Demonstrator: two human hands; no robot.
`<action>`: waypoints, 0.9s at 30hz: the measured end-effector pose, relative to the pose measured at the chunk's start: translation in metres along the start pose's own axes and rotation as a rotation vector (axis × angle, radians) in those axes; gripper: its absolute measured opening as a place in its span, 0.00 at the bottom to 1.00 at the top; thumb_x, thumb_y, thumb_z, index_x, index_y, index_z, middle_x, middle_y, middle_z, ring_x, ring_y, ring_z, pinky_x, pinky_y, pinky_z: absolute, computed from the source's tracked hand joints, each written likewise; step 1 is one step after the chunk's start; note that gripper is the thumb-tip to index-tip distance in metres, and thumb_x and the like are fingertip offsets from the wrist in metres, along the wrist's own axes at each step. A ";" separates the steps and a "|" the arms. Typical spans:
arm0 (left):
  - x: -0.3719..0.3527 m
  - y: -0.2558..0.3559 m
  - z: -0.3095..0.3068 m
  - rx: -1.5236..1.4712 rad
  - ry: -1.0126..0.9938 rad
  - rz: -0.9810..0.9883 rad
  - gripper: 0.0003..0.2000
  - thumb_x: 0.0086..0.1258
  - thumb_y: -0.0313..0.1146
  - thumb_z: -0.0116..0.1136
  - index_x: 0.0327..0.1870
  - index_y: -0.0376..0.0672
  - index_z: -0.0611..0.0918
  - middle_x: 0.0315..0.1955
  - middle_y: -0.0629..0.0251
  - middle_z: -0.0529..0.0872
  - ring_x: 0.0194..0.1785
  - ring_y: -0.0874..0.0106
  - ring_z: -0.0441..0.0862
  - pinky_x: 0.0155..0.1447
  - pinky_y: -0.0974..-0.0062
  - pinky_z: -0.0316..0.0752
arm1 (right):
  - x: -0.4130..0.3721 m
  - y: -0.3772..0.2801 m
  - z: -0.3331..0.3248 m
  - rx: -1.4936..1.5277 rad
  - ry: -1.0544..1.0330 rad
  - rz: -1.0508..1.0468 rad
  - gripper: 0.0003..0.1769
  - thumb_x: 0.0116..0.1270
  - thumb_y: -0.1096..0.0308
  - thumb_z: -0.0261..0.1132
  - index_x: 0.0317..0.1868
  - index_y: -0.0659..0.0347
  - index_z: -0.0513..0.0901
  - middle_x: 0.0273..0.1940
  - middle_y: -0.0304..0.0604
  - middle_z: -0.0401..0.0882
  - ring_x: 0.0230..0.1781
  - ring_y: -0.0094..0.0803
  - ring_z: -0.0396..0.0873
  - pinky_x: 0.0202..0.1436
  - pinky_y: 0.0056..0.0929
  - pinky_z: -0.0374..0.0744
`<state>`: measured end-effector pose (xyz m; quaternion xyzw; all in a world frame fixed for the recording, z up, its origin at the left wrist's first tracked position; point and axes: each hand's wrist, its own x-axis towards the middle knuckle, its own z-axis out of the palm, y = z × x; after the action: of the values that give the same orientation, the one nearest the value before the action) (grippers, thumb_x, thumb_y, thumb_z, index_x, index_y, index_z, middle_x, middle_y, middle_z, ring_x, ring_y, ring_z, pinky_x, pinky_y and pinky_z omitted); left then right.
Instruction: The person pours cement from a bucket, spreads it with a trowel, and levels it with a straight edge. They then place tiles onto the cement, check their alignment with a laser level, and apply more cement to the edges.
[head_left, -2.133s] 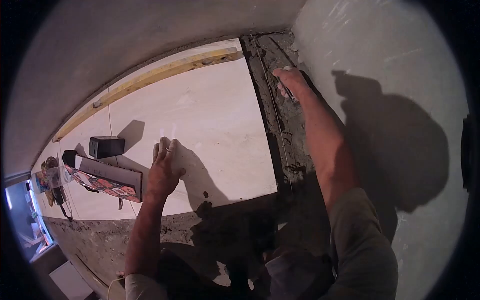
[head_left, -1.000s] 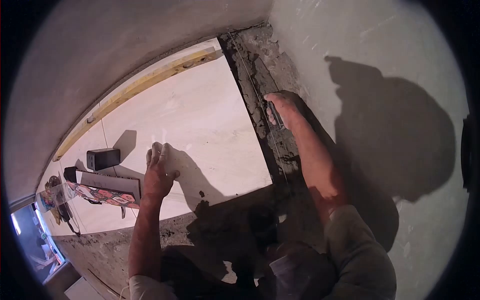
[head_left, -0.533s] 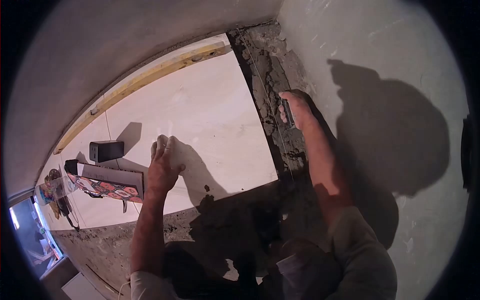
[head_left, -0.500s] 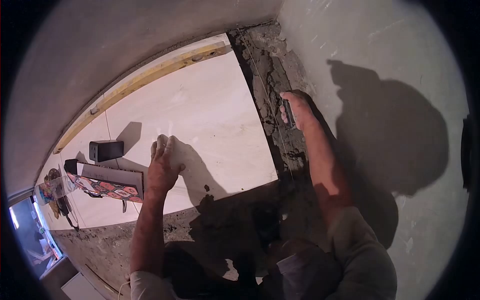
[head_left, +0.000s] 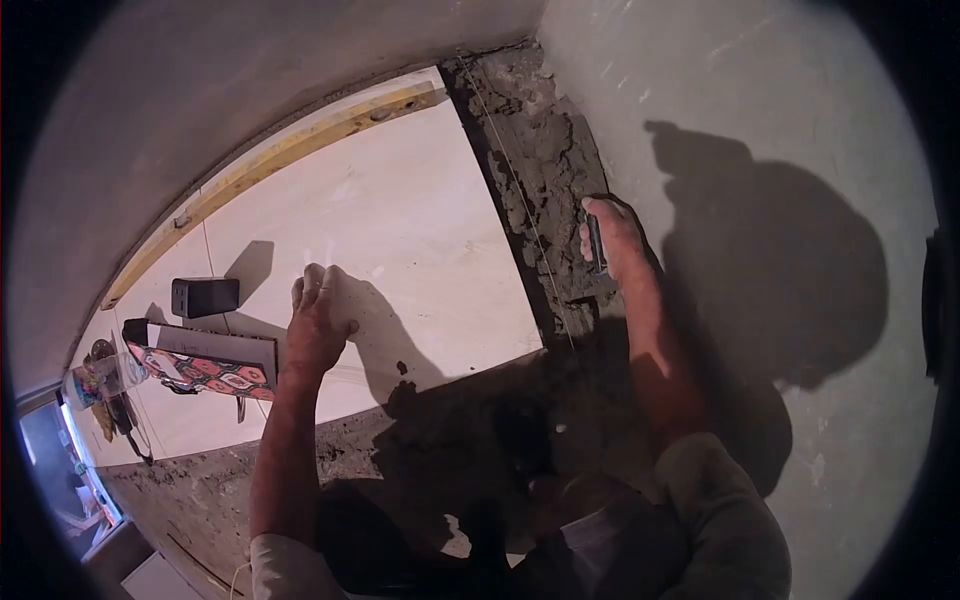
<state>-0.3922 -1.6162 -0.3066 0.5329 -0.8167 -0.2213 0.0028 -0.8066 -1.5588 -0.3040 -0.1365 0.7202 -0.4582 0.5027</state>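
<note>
The right hand (head_left: pixel 617 238) is closing around a dark tool (head_left: pixel 596 244), fingers wrapped tight on its narrow handle, and is working low in the strip of grey mortar (head_left: pixel 545 160) that is running between the edge of the large pale tile (head_left: pixel 400 220) and the plastered wall (head_left: pixel 760 90). The working end of the tool is sitting under the hand and against the mortar, so its shape cannot be told. A thin string line (head_left: pixel 510 170) is stretching along the strip just beside the tile edge, passing close to the left of the knuckles. The wall is crowding the hand on its right side, and the person's shadow is falling across it. The left hand (head_left: pixel 318 322) is resting on the tile well apart from the right, fingers lying close together and slightly bent, holding nothing and pressing down on the surface. Along the far edge of the tile a yellow straightedge (head_left: pixel 270 160) is lying against the base of the far wall. To the left of the left hand a small black box (head_left: pixel 205 297) is standing on the tile, and just below it a flat box with a red patterned side (head_left: pixel 205 362) is lying nearly touching the wrist. Further left, small clutter is showing too blurred to identify. Rough bare mortar (head_left: pixel 200 480) is spreading across the near floor, partly hidden by the person's arms and dark clothing.
</note>
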 end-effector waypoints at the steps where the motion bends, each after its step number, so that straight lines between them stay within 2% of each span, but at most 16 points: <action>1: 0.000 -0.002 0.002 0.015 0.008 0.009 0.43 0.45 0.27 0.71 0.68 0.42 0.62 0.67 0.43 0.57 0.70 0.48 0.55 0.69 0.61 0.61 | -0.009 0.001 -0.001 -0.050 0.014 -0.040 0.14 0.61 0.56 0.61 0.36 0.58 0.73 0.19 0.38 0.71 0.14 0.27 0.69 0.17 0.27 0.70; 2: 0.001 -0.002 0.002 0.012 0.011 0.014 0.43 0.45 0.27 0.71 0.68 0.42 0.62 0.67 0.43 0.57 0.70 0.48 0.55 0.69 0.61 0.61 | -0.015 0.004 -0.002 -0.050 0.019 -0.045 0.14 0.61 0.56 0.61 0.36 0.58 0.73 0.19 0.38 0.71 0.14 0.27 0.69 0.17 0.27 0.70; 4: 0.002 -0.003 0.003 -0.008 -0.013 -0.003 0.43 0.45 0.27 0.71 0.68 0.42 0.62 0.67 0.44 0.56 0.70 0.48 0.55 0.69 0.61 0.62 | -0.024 0.022 -0.005 -0.324 0.153 -0.132 0.17 0.61 0.55 0.61 0.36 0.62 0.72 0.20 0.39 0.71 0.14 0.25 0.69 0.17 0.26 0.70; 5: 0.001 -0.003 0.003 -0.009 -0.010 -0.002 0.43 0.45 0.27 0.71 0.68 0.42 0.62 0.67 0.44 0.56 0.70 0.48 0.55 0.69 0.61 0.62 | -0.005 0.064 -0.022 -0.756 0.327 -0.491 0.19 0.62 0.55 0.62 0.38 0.65 0.71 0.22 0.47 0.75 0.18 0.37 0.75 0.22 0.37 0.74; 6: 0.000 -0.004 0.004 -0.013 0.004 0.015 0.43 0.45 0.27 0.71 0.68 0.42 0.62 0.67 0.44 0.56 0.70 0.48 0.55 0.68 0.61 0.62 | -0.019 0.060 -0.021 -0.756 0.328 -0.499 0.19 0.62 0.55 0.62 0.38 0.65 0.71 0.22 0.47 0.75 0.18 0.37 0.75 0.22 0.37 0.74; 8: 0.000 -0.004 0.003 -0.016 0.022 0.027 0.43 0.45 0.27 0.71 0.67 0.41 0.63 0.67 0.44 0.56 0.70 0.48 0.55 0.68 0.61 0.62 | -0.063 0.043 -0.013 -1.206 0.325 -0.362 0.23 0.63 0.53 0.60 0.45 0.67 0.71 0.31 0.62 0.78 0.38 0.61 0.76 0.40 0.51 0.74; 12: 0.000 0.002 0.000 0.023 0.002 -0.033 0.43 0.45 0.27 0.71 0.67 0.41 0.63 0.67 0.44 0.57 0.70 0.48 0.55 0.69 0.61 0.62 | -0.102 0.050 -0.015 -1.261 0.371 -0.463 0.25 0.64 0.53 0.59 0.48 0.67 0.69 0.31 0.62 0.78 0.34 0.60 0.77 0.37 0.54 0.73; 15: 0.001 0.001 0.001 0.000 0.006 -0.013 0.43 0.45 0.27 0.71 0.67 0.42 0.63 0.67 0.44 0.58 0.70 0.48 0.55 0.69 0.61 0.61 | -0.115 0.066 -0.013 -1.175 0.579 -0.694 0.25 0.63 0.52 0.60 0.47 0.67 0.68 0.28 0.59 0.78 0.26 0.59 0.77 0.30 0.52 0.73; 16: 0.000 -0.001 0.001 -0.006 0.008 -0.006 0.43 0.45 0.28 0.71 0.67 0.42 0.63 0.67 0.45 0.58 0.70 0.47 0.55 0.69 0.61 0.61 | -0.106 0.094 -0.019 -1.179 0.586 -0.693 0.25 0.63 0.52 0.60 0.47 0.67 0.68 0.28 0.59 0.78 0.26 0.59 0.77 0.30 0.52 0.73; 18: 0.001 -0.004 0.004 0.012 0.007 0.003 0.43 0.46 0.28 0.71 0.68 0.44 0.62 0.67 0.46 0.57 0.70 0.47 0.54 0.69 0.60 0.61 | -0.093 0.128 -0.027 -1.395 0.345 -0.409 0.25 0.62 0.55 0.62 0.47 0.69 0.68 0.24 0.57 0.78 0.26 0.57 0.77 0.28 0.50 0.73; 19: 0.002 -0.006 0.005 0.040 0.003 -0.005 0.43 0.47 0.29 0.71 0.68 0.46 0.62 0.68 0.48 0.57 0.70 0.46 0.54 0.69 0.60 0.62 | -0.099 0.130 -0.029 -1.428 0.435 -0.626 0.27 0.62 0.55 0.63 0.49 0.71 0.68 0.21 0.56 0.76 0.23 0.55 0.77 0.26 0.49 0.73; 22: 0.001 -0.005 0.002 -0.022 0.006 0.033 0.43 0.46 0.28 0.71 0.67 0.44 0.62 0.67 0.48 0.58 0.69 0.47 0.55 0.68 0.60 0.62 | -0.127 0.112 -0.026 -1.222 0.547 -0.634 0.31 0.61 0.53 0.64 0.52 0.73 0.68 0.18 0.54 0.75 0.19 0.52 0.77 0.23 0.46 0.73; 23: 0.000 -0.012 0.009 -0.004 0.058 0.083 0.42 0.46 0.28 0.71 0.67 0.43 0.63 0.66 0.48 0.59 0.67 0.47 0.57 0.68 0.60 0.63 | -0.129 0.120 -0.027 -1.262 0.668 -0.786 0.31 0.62 0.55 0.63 0.54 0.73 0.67 0.17 0.54 0.74 0.18 0.51 0.76 0.21 0.46 0.72; 24: -0.001 -0.012 0.008 -0.008 0.059 0.085 0.42 0.46 0.28 0.71 0.67 0.43 0.63 0.66 0.48 0.59 0.67 0.47 0.57 0.68 0.60 0.63 | -0.127 0.134 -0.033 -1.265 0.672 -0.787 0.31 0.62 0.55 0.63 0.54 0.73 0.67 0.17 0.54 0.74 0.18 0.51 0.76 0.21 0.46 0.72; 26: 0.001 -0.010 0.005 -0.021 0.042 0.086 0.42 0.46 0.28 0.71 0.67 0.43 0.63 0.66 0.48 0.59 0.67 0.47 0.57 0.68 0.60 0.63 | -0.118 0.156 -0.045 -1.308 0.415 -0.505 0.30 0.61 0.57 0.64 0.54 0.72 0.66 0.17 0.54 0.74 0.18 0.52 0.76 0.20 0.44 0.72; 27: 0.001 -0.011 0.008 -0.003 0.047 0.058 0.42 0.45 0.28 0.71 0.67 0.44 0.63 0.66 0.48 0.58 0.68 0.47 0.57 0.67 0.60 0.64 | -0.121 0.157 -0.049 -1.305 0.423 -0.652 0.28 0.63 0.57 0.62 0.53 0.71 0.66 0.17 0.54 0.74 0.19 0.54 0.76 0.23 0.45 0.74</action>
<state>-0.3853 -1.6181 -0.3181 0.5142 -0.8311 -0.2098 0.0294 -0.7513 -1.3689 -0.3531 -0.5213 0.8495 -0.0809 0.0101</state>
